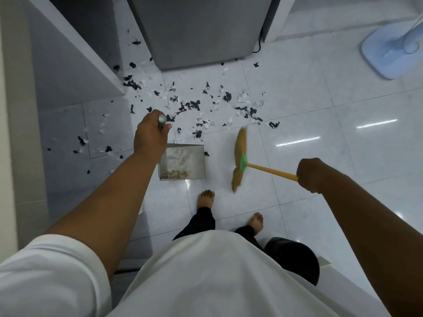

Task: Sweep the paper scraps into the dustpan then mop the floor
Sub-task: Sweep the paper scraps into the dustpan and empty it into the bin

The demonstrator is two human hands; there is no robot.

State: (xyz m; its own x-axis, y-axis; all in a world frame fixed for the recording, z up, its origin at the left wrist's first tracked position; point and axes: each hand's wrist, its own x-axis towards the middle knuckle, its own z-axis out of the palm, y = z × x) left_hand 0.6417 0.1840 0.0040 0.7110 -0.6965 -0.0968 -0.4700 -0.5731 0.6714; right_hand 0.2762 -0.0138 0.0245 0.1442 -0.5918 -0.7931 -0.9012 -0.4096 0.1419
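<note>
Scraps (194,106) of black and white paper lie across the floor (320,124) in a loose band. It runs from the foot of the left cabinet (75,65), past the front of the grey appliance (201,30), and out toward the middle tiles. A few strays sit nearer the left wall.

My left hand (150,133) is wrapped round the top of the dustpan's upright metal grip. The dustpan (185,163) is low just ahead of my feet, with some crumbs along its near edge. I cannot tell whether its lip touches the floor.

My right hand (311,175) is clenched on the yellow handle of the broom (240,159). The straw head is blurred and lies just right of the pan, apart from it, with its far tip close to the nearest scraps.

I judge the paper very light and thin, likely to flutter or skid on this glossy tile. Short, low strokes toward the pan should suit it better than hard sweeps. The bristles look soft and will bend, so pieces against the cabinet foot may need the tip worked in. The pan looks stiff, and its lip wants to sit flat or paper will slide under it. Holding the broom lower down the handle would give finer control.

No mop is in view.
</note>
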